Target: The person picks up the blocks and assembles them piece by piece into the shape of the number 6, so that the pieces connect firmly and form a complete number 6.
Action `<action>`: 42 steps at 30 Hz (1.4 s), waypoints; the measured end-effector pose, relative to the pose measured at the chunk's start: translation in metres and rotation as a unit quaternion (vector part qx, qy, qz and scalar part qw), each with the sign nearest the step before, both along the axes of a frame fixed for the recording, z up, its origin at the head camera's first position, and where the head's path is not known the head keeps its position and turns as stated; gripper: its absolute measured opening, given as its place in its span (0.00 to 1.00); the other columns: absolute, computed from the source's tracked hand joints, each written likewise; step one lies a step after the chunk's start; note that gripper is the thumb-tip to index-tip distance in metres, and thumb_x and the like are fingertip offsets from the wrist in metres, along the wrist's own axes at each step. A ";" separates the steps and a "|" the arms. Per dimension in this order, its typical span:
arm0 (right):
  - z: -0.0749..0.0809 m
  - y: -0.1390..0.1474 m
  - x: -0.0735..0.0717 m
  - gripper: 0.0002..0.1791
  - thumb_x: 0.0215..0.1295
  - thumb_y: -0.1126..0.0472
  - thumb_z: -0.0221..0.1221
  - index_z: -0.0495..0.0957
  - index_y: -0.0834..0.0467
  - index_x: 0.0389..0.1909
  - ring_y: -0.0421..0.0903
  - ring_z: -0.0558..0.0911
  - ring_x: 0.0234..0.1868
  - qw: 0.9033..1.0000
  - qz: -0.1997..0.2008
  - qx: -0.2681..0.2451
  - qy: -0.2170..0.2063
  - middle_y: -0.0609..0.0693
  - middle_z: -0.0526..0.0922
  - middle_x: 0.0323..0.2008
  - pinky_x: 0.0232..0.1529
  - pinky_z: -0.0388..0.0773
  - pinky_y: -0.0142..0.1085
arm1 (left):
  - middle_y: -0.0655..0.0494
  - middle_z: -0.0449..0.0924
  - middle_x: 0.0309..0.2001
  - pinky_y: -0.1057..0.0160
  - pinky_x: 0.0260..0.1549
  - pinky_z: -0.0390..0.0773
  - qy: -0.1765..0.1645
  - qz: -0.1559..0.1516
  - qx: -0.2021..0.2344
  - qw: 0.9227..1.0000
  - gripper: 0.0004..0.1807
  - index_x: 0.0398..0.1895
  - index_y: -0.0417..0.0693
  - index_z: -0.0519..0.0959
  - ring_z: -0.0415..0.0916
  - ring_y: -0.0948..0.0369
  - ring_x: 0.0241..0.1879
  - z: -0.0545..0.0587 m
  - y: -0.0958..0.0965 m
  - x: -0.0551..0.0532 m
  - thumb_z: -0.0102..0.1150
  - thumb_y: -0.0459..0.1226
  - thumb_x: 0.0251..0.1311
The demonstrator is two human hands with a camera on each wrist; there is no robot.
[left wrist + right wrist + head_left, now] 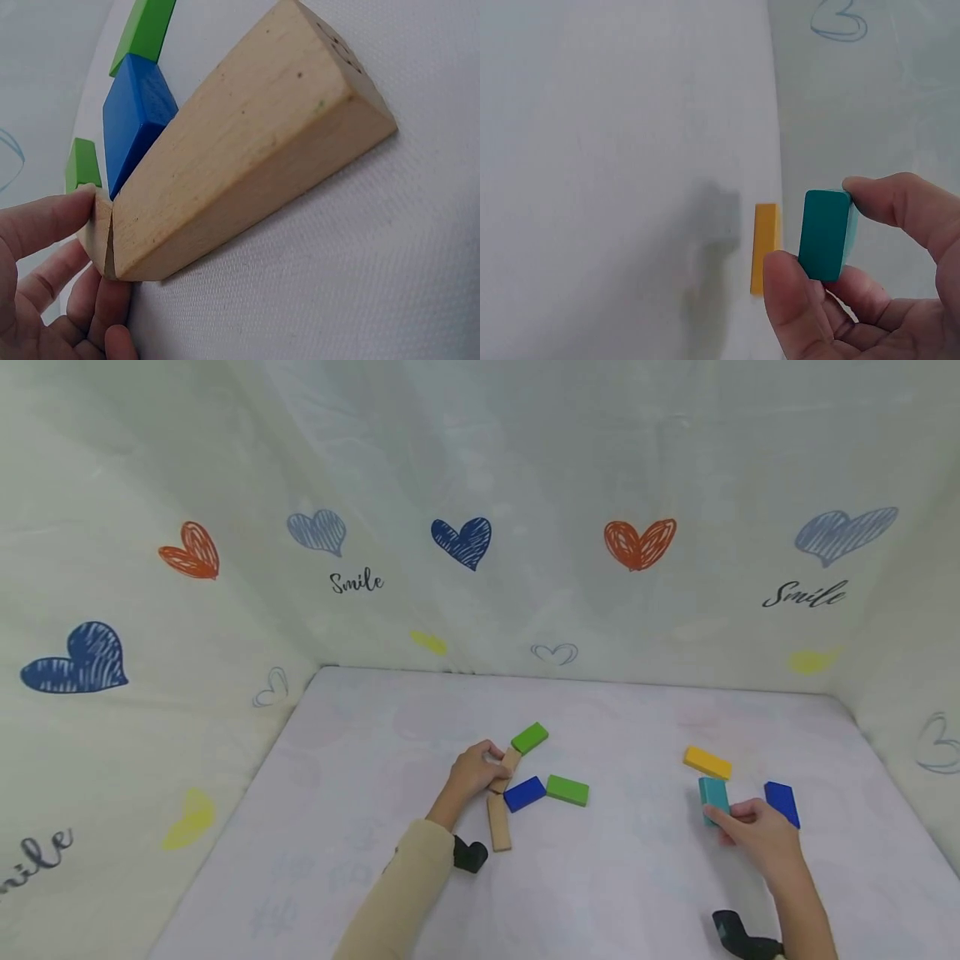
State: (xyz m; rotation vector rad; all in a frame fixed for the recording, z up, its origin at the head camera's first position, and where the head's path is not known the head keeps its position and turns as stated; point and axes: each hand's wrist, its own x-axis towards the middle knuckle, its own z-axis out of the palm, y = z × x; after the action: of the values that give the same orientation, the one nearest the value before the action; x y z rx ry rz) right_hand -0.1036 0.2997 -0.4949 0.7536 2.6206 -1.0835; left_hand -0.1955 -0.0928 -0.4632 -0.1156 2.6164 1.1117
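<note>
My left hand [477,770] pinches an upper wooden block [510,763] lying on the table. One end of it meets a lower wooden block [498,822], seen large in the left wrist view [240,150]. A blue block [525,794] touches the wooden pieces and runs on to a green block [567,790]. Another green block [530,737] sits at the far end of the pinched one. On the right, my right hand [761,839] holds a teal block [713,800] between thumb and fingers; in the right wrist view the teal block [825,235] appears raised off the table.
A yellow block [707,762] lies just beyond the teal one. Right of the right hand is a second blue block [782,804]. Black wrist-worn pieces [471,855] show at both wrists. A white curtain with printed hearts [555,460] stands around the table [360,860].
</note>
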 end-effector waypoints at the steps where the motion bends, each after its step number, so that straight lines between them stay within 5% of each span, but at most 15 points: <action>1: 0.007 -0.008 0.002 0.43 0.51 0.32 0.58 0.65 0.67 0.48 0.39 0.79 0.25 1.000 0.003 -0.009 -0.001 0.55 0.82 0.31 0.32 0.72 0.36 | 0.49 0.81 0.36 0.65 0.27 0.64 -0.001 0.000 -0.001 1.000 0.14 0.38 0.47 0.77 0.69 0.60 0.29 0.000 0.000 0.000 0.67 0.40 0.47; 5: 0.039 -0.039 0.010 0.39 0.55 0.38 0.59 0.63 0.71 0.48 0.40 0.79 0.25 0.998 0.011 -0.056 -0.005 0.55 0.81 0.29 0.32 0.72 0.35 | 0.49 0.81 0.37 0.65 0.27 0.65 0.002 0.000 0.003 1.000 0.14 0.38 0.47 0.77 0.69 0.59 0.29 0.000 0.001 0.000 0.67 0.40 0.47; 8: 0.048 -0.055 0.015 0.39 0.56 0.38 0.59 0.63 0.70 0.47 0.40 0.78 0.24 0.998 0.012 -0.063 -0.009 0.54 0.80 0.29 0.31 0.72 0.32 | 0.49 0.81 0.37 0.65 0.26 0.64 -0.002 -0.001 0.005 1.000 0.14 0.38 0.47 0.77 0.69 0.59 0.29 0.000 0.001 -0.001 0.67 0.40 0.47; 13: 0.045 -0.069 0.017 0.41 0.54 0.37 0.60 0.62 0.71 0.48 0.40 0.78 0.25 0.997 0.016 -0.078 -0.007 0.56 0.80 0.31 0.31 0.72 0.32 | 0.49 0.81 0.37 0.65 0.27 0.64 -0.001 0.003 0.002 1.000 0.14 0.37 0.47 0.77 0.69 0.59 0.29 -0.001 0.001 -0.002 0.67 0.39 0.47; 22: 0.042 -0.091 0.021 0.42 0.61 0.46 0.57 0.52 0.65 0.67 0.42 0.77 0.26 0.994 0.072 -0.083 -0.005 0.51 0.76 0.29 0.31 0.69 0.34 | 0.50 0.80 0.34 0.66 0.26 0.64 0.006 0.001 0.005 1.000 0.14 0.37 0.47 0.77 0.68 0.60 0.27 -0.002 0.001 0.000 0.67 0.39 0.47; 42: 0.028 -0.136 0.018 0.35 0.58 0.55 0.60 0.55 0.67 0.59 0.42 0.75 0.17 0.988 0.095 -0.122 0.025 0.50 0.71 0.23 0.22 0.73 0.33 | 0.52 0.78 0.31 0.66 0.25 0.62 -0.003 0.003 0.007 1.000 0.14 0.38 0.47 0.78 0.66 0.60 0.27 -0.004 0.001 -0.003 0.67 0.40 0.47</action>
State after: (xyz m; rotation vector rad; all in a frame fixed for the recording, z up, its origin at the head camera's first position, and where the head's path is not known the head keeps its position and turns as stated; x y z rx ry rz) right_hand -0.0852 0.1640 -0.4671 0.4212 2.4737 -1.3480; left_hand -0.1985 -0.0920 -0.4673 -0.1234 2.6039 1.1282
